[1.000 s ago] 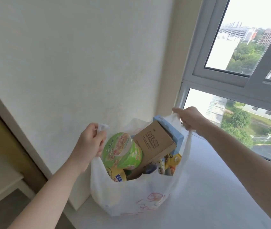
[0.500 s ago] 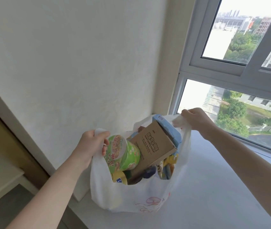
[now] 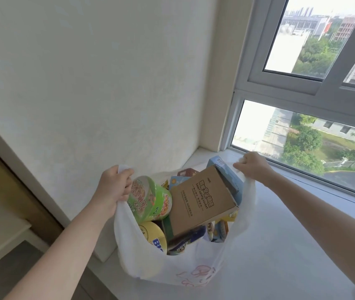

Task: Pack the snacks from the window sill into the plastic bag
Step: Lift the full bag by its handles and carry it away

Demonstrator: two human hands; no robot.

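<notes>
Both handles gripped, bag full

Now: bag (image 3: pixel 172 263), white plastic with pink print low on its front, sits at the sill's (image 3: pixel 280 245) left end, near the wall (image 3: pixel 107 83). Whether its bottom touches the sill cannot be told. Mouth pulled wide open.

Left hand (image 3: pixel 112 188): fingers curled round the left handle, a scrap of white plastic showing above the knuckles. Right hand (image 3: pixel 252 165): closed on the right handle, on the window (image 3: pixel 302 131) side.

Contents, heaped to the rim:
- green cup (image 3: pixel 150 198), tilted on its side, just beside the left hand's fingers.
- yellow tub (image 3: pixel 152 234) under the cup, blue lettering partly hidden.
- brown box (image 3: pixel 202 202), tilted, printed face up, rising above the bag's mouth.
- blue box (image 3: pixel 224 169) behind the brown box, its corner just beside the right hand.
- small packets in the gaps, dark blue and yellow; labels too small to read.

Sill to the right of the bag: pale grey surface, running along under the window.
</notes>
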